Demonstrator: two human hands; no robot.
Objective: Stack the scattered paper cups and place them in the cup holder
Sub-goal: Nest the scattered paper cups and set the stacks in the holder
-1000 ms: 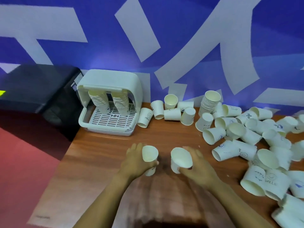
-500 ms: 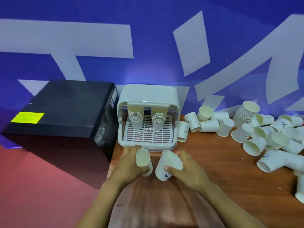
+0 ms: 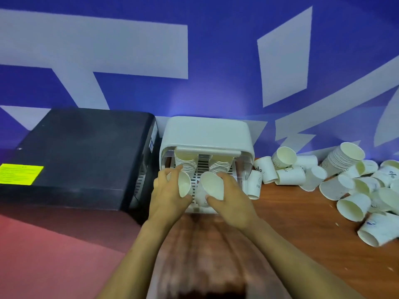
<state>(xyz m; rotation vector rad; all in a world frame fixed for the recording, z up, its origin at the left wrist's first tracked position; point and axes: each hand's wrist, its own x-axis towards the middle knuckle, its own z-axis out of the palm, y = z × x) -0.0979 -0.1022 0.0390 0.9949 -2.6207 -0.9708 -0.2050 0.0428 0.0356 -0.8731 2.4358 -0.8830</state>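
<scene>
Left hand [image 3: 167, 197]: grips one cup [image 3: 184, 184], mouth toward viewer. Right hand [image 3: 230, 199]: grips another cup [image 3: 210, 187], tilted. Both just before the holder [image 3: 206, 134], two stacks [image 3: 186, 164] hanging inside. Loose cups [image 3: 345, 186] on table [image 3: 302, 229], right.

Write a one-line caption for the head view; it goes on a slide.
Each hand, left hand and right hand, holds one paper cup in front of the white cup holder, already loaded with two stacks.

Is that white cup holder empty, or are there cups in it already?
Not empty. The cup holder already has two stacks of cups hanging under its lid, side by side over the slotted tray.
</scene>
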